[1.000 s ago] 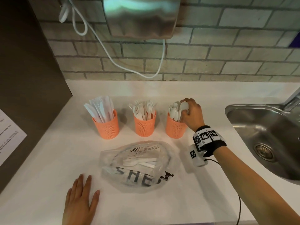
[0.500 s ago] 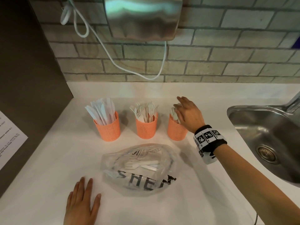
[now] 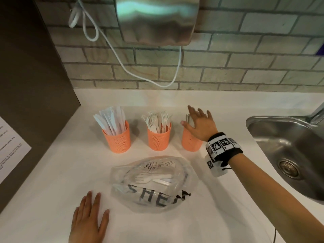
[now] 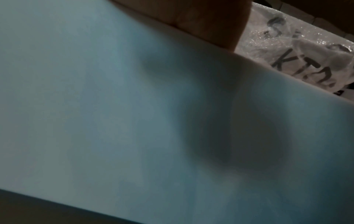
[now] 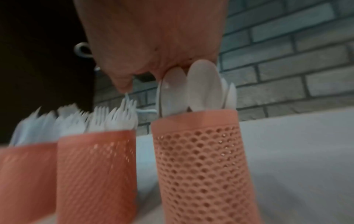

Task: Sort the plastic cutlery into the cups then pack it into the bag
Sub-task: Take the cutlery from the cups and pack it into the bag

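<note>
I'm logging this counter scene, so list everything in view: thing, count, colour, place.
cups: 3, orange, in a row on the counter
knives: a bunch, white, in the left cup
forks: a bunch, white, in the middle cup
spoons: several, white, in the right cup
bag: 1, clear with black letters, in front of the cups, some cutlery inside
counter: 1, white
sink: 1, steel, right
dryer: 1, steel, on the brick wall
cable: 1, white, below the dryer
paper: 1, white, left
left hand: flat on the counter
right hand: open over the spoons
</note>
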`<state>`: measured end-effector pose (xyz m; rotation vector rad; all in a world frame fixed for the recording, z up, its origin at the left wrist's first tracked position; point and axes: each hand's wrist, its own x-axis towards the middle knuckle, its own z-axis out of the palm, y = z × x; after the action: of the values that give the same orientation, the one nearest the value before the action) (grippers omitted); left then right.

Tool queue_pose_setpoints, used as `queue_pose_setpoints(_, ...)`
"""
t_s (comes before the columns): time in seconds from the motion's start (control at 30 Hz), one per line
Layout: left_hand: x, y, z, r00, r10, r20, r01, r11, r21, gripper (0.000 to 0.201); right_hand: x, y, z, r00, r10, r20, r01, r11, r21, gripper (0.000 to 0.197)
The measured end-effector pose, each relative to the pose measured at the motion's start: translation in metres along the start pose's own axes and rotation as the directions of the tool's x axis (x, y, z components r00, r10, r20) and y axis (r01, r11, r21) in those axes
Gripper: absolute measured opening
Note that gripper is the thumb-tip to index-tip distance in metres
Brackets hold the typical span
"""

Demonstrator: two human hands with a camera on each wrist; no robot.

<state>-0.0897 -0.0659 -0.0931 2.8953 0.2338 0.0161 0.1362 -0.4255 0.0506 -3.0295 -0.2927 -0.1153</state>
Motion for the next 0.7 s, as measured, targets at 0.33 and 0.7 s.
queue_pose_setpoints(0.33, -0.001, 0.003, -0.001, 1.000, -0.013, 0.021, 0.014, 1.000, -0.027, 0.082, -0.013, -0.011, -0.009, 0.976, -0.002, -0.216, 0.038, 0.986, 0.161, 0.076)
queue_pose_setpoints(0.7, -0.002, 0.005, -0.002, 0.998, -0.035, 0.048, 0.037, 0.998, -0.047, 0.092, -0.105, -0.130, -0.006, 0.834, -0.511, 0.210, 0.427, 0.838, 0.340, 0.021)
